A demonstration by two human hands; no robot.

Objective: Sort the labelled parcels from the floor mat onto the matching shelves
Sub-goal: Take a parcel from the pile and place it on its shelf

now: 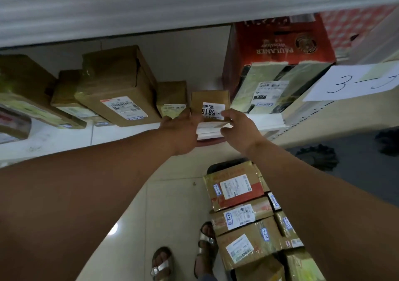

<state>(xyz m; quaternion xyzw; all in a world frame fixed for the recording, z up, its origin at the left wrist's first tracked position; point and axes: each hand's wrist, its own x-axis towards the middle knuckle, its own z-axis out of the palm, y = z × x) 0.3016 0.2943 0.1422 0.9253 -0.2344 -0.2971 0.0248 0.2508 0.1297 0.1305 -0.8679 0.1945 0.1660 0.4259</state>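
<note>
A small brown parcel point(210, 99) with a white label reading 5816 stands at the front edge of the white shelf point(129, 134), between a small box point(171, 98) and a large taped parcel point(265, 88). My left hand point(181, 129) reaches to its lower left corner, fingers against its front. My right hand point(239, 127) touches its lower right side, fingertips on the label's edge. Several labelled parcels point(244, 213) lie stacked on the floor below, marked 3-1-9 and 3-2-9.
More brown parcels point(116, 86) line the shelf on the left. A red Paulaner carton point(278, 41) stands behind the taped parcel. A paper sign point(354, 82) reading 3- hangs at right. An upper shelf point(151, 4) is overhead. My sandalled feet point(183, 257) stand on pale tiles.
</note>
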